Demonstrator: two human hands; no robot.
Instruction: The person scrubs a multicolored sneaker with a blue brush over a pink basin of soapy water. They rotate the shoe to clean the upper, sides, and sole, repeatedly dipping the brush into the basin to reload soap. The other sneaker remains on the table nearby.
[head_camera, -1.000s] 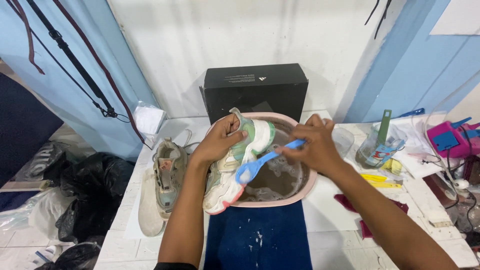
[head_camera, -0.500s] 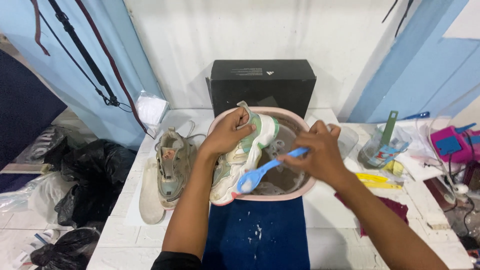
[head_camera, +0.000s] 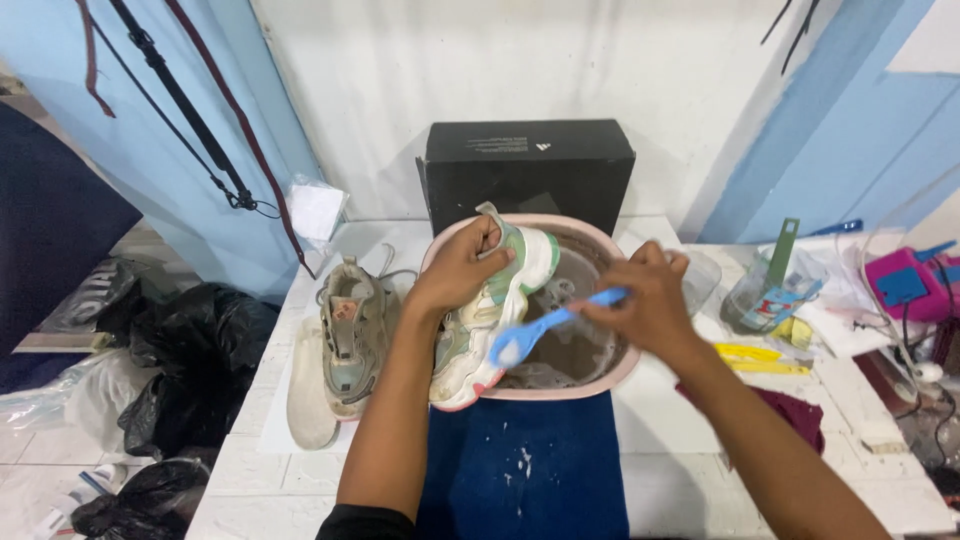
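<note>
Pale green, white and cream, with a coral-pink edge to the sole, the sneaker (head_camera: 492, 315) is being held on its side over the near left rim of the pink basin (head_camera: 625, 368), its toe hanging toward the person and its heel raised toward the black box (head_camera: 528, 172) behind. It is looking wet, so I would judge it fairly light but slick, with a soft upper that gives under pressure and a thick, stiff sole; the firm heel and collar seem the surest place to take it.

The left hand (head_camera: 462, 268) is gripping exactly there, fingers curled tightly around the heel end, thumb pressing over the top, closed hard on the shoe. The right hand (head_camera: 645, 300) is wrapping snugly around the handle of a light blue brush (head_camera: 545, 325), whose head is pointing down and left, lying against or just beside the sneaker's side near the sole.

Murky, foamy water is sitting in the basin. A second, dirtier sneaker (head_camera: 350, 335) is lying to the left on the white tiled table (head_camera: 690, 440), beside a loose pale insole (head_camera: 308, 385). A dark blue cloth (head_camera: 520, 470) is spreading in front of the basin.
</note>
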